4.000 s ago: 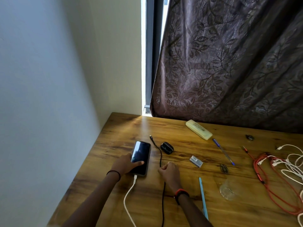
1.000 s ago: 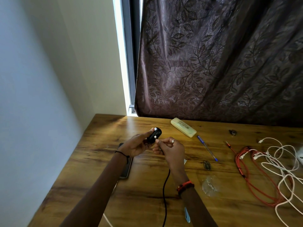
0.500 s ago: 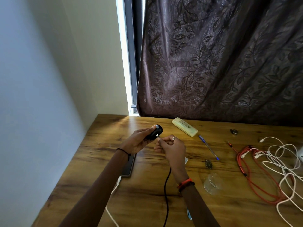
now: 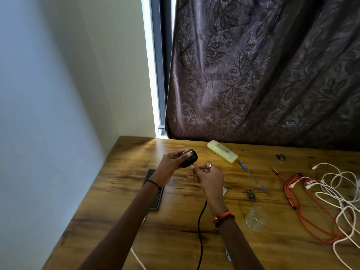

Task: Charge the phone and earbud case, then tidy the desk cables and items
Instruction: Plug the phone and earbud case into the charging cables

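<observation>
Wooden table point(image 4: 194, 240) under everything. Left hand point(image 4: 171, 164) gripping earbud case point(image 4: 190, 159), lifted off table. Right hand point(image 4: 209, 176) just right of case, pinching end of black cable point(image 4: 200, 230). Phone point(image 4: 156, 201) flat on table, below-left of case.

Step judged: plugging case in. Hold case steady, line plug square to port, push straight, no twisting.

Phone half hidden under left forearm. White cable point(image 4: 138, 259) heading toward it, joint hidden. Plug tip and port tiny, covered by fingers. Cannot tell whether seated.

glossy grained wood desk point(image 4: 175, 221) – sheeny embossed cloth curtain point(image 4: 263, 75) – smooth black earbud case point(image 4: 191, 159)
</observation>
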Demonstrator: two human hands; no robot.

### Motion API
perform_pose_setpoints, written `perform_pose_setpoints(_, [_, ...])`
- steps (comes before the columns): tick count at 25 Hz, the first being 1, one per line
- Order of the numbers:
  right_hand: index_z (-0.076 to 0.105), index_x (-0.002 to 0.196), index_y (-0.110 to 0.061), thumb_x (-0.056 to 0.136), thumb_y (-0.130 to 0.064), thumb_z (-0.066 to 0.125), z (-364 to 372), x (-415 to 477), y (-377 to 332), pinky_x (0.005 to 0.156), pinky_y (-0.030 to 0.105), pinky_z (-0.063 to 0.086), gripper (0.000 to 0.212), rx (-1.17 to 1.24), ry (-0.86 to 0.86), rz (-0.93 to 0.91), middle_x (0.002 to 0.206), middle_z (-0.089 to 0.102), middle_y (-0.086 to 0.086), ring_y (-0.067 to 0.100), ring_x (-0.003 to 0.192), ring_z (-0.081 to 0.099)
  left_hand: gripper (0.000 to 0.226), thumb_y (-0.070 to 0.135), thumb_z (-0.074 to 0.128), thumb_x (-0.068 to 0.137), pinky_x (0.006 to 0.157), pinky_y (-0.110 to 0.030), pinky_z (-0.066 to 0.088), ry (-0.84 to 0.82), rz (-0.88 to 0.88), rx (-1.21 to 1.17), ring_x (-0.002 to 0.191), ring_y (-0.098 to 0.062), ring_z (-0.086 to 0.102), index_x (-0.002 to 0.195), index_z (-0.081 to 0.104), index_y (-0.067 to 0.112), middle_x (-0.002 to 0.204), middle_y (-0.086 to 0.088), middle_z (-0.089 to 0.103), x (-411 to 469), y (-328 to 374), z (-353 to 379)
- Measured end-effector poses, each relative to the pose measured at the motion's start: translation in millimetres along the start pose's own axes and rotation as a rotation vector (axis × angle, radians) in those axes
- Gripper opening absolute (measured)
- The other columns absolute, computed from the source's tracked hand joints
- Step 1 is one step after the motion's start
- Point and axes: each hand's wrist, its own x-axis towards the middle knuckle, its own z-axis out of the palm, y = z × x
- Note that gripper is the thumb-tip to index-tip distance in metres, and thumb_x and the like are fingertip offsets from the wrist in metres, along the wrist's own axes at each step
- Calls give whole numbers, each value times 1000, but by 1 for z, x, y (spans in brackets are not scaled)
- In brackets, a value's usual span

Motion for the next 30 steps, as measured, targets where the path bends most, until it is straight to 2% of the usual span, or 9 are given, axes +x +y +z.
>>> perform_pose_setpoints(4, [60, 89, 5, 84, -7, 66, 4, -6, 11, 60, 26, 59, 14, 107, -27, 78, 76, 72, 19, 26, 67, 72, 40, 20, 63, 87, 99, -36, 48, -36, -35, 166, 113, -28, 59, 124, 57, 3, 119, -16, 63, 2, 0, -6])
perform_pose_setpoints(8, [59, 95, 4, 84, -9, 67, 5, -6, 31, 64, 26, 58, 19, 203, 31, 184, 82, 72, 20, 27, 75, 72, 51, 16, 63, 87, 103, -32, 43, -211, -131, 213, 119, -19, 52, 134, 45, 11, 127, -6, 55, -1, -12, -16])
perform_pose_setpoints(11, [59, 95, 4, 84, -8, 67, 6, -6, 44, 68, 29, 59, 18, 206, 47, 238, 86, 72, 22, 26, 76, 72, 58, 18, 71, 80, 104, -38, 43, -234, -101, 485, 118, -18, 52, 133, 46, 14, 126, -3, 55, 0, -26, -30])
perform_pose_setpoints(14, [61, 92, 1, 87, -10, 63, 7, -9, 60, 62, 25, 58, 11, 96, 28, 292, 80, 71, 15, 15, 67, 71, 50, 14, 68, 83, 102, -35, 44, -278, -119, 630, 116, -19, 53, 129, 48, 14, 125, -5, 54, -3, -36, -37])
perform_pose_setpoints(17, [64, 88, -12, 89, -15, 58, 6, -10, 81, 74, 34, 58, 7, -130, -7, 319, 88, 70, 10, 20, 81, 68, 52, 13, 65, 85, 100, -29, 43, -329, -93, 808, 115, -18, 50, 133, 45, 13, 121, -4, 48, -8, -50, -38])
perform_pose_setpoints(19, [66, 87, -14, 88, -12, 60, 3, -11, 93, 69, 28, 53, 7, -206, -32, 332, 86, 68, 6, 17, 80, 63, 55, 13, 64, 86, 98, -23, 39, -322, -75, 933, 114, -17, 44, 137, 42, 13, 119, 0, 39, -12, -60, -38])
perform_pose_setpoints(21, [66, 92, -14, 85, -10, 63, 2, -15, 102, 69, 24, 51, 8, -243, -57, 352, 90, 68, 4, 15, 85, 63, 54, 12, 63, 87, 98, -21, 37, -319, -86, 976, 117, -22, 45, 137, 42, 11, 125, -6, 38, -14, -71, -39])
perform_pose_setpoints(25, [64, 97, -17, 82, -8, 67, 3, -23, 115, 86, 31, 54, 18, -351, -64, 360, 100, 66, 1, 14, 96, 62, 50, 10, 56, 90, 99, -25, 36, -303, -94, 1046, 121, -26, 43, 138, 41, 13, 132, -12, 39, -17, -86, -39])
perform_pose_setpoints(30, [63, 98, -15, 82, -8, 67, 8, -29, 122, 74, 19, 49, 18, -413, -27, 312, 100, 65, 1, 13, 95, 61, 52, 8, 52, 91, 105, -32, 31, -291, -29, 1098, 124, -28, 37, 141, 37, 15, 135, -12, 37, -18, -94, -36])
